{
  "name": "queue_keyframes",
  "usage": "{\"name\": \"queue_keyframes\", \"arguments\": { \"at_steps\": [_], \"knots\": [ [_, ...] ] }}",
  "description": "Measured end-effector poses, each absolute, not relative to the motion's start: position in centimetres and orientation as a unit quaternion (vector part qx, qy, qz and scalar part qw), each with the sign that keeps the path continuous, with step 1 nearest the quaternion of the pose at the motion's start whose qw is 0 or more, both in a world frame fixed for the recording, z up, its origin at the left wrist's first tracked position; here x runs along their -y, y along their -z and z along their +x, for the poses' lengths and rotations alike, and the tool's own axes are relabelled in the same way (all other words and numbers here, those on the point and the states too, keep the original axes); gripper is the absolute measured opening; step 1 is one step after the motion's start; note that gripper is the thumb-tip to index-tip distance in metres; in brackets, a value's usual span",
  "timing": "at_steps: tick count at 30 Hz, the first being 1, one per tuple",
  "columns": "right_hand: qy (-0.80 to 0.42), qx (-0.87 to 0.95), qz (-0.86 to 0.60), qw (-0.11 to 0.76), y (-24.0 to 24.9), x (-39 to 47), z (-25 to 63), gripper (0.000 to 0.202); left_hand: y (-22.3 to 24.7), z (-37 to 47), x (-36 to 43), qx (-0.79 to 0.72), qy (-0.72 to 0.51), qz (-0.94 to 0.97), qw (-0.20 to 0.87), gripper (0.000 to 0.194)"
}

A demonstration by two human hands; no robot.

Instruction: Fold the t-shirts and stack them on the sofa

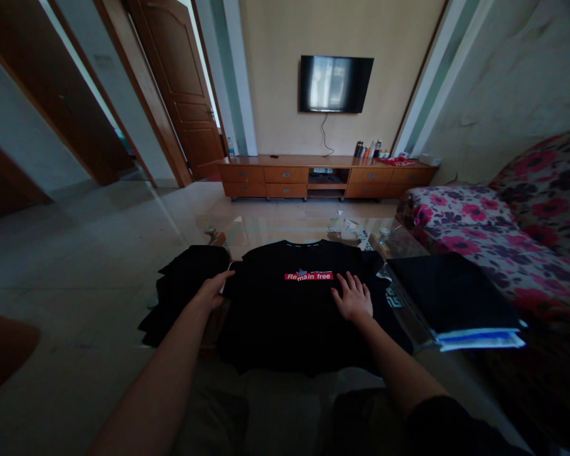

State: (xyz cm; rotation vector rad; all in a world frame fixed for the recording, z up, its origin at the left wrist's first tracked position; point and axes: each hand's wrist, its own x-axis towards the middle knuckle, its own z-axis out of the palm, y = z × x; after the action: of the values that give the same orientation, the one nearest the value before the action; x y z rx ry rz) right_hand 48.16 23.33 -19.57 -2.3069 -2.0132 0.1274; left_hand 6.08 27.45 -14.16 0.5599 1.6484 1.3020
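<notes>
A black T-shirt lies spread out on the glass table, its neckline at the far side and a red "Remain free" print across its chest. My left hand is closed at the shirt's left sleeve edge, fingers pinched together; what lies between them is too small to make out. Flat on the shirt, just right of the print, rests my right hand with its fingers spread. Dark folded cloth sits left of the shirt. To the right is a black folded stack with white and blue layers showing beneath.
The glass table extends beyond the shirt. A flowered sofa stands at the right. Further back, a wooden cabinet holds bottles and small items below a wall-mounted television.
</notes>
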Motion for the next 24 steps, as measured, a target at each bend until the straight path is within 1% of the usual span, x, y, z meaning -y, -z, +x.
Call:
{"name": "queue_keyframes", "arguments": {
  "at_steps": [2, 4, 6, 8, 10, 12, 15, 17, 20, 22, 24],
  "knots": [
    [-0.04, 0.656, -0.753, 0.042, 19.6, -23.4, 48.1, 0.07, 14.1, 6.3, -27.5, -0.69, -0.5, 0.259, 0.455, 0.019],
    [-0.04, 0.653, -0.754, 0.046, 19.6, -23.4, 48.1, 0.07, 14.0, 6.7, -27.5, -0.712, -0.48, 0.292, 0.421, 0.019],
    [-0.042, 0.652, -0.756, 0.046, 19.6, -23.4, 48.1, 0.07, 13.6, 7.5, -27.3, -0.726, -0.478, 0.325, 0.373, 0.022],
    [-0.04, 0.653, -0.754, 0.049, 19.5, -23.4, 48.1, 0.069, 13.3, 8.9, -26.8, -0.722, -0.452, 0.428, 0.301, 0.031],
    [-0.04, 0.655, -0.753, 0.051, 19.4, -23.3, 48.1, 0.069, 13.3, 10.7, -26.0, -0.685, -0.37, 0.59, 0.215, 0.043],
    [-0.042, 0.653, -0.755, 0.049, 19.2, -23.2, 48.0, 0.069, 14.1, 12.3, -25.0, -0.626, -0.249, 0.723, 0.152, 0.057],
    [-0.045, 0.652, -0.756, 0.048, 19.0, -23.0, 48.0, 0.068, 16.4, 13.4, -23.8, -0.577, -0.125, 0.797, 0.13, 0.077],
    [-0.046, 0.654, -0.753, 0.052, 18.9, -23.0, 47.9, 0.068, 18.1, 13.1, -23.7, -0.569, -0.093, 0.808, 0.12, 0.082],
    [-0.046, 0.651, -0.756, 0.053, 19.0, -23.0, 47.9, 0.068, 19.3, 12.0, -24.4, -0.562, -0.087, 0.813, 0.125, 0.083],
    [-0.045, 0.65, -0.756, 0.056, 19.1, -23.1, 48.0, 0.069, 19.1, 10.9, -25.4, -0.559, -0.106, 0.81, 0.143, 0.08],
    [-0.044, 0.653, -0.754, 0.063, 19.3, -23.2, 48.1, 0.069, 18.3, 9.7, -26.5, -0.595, -0.132, 0.778, 0.151, 0.076]
  ]
}}
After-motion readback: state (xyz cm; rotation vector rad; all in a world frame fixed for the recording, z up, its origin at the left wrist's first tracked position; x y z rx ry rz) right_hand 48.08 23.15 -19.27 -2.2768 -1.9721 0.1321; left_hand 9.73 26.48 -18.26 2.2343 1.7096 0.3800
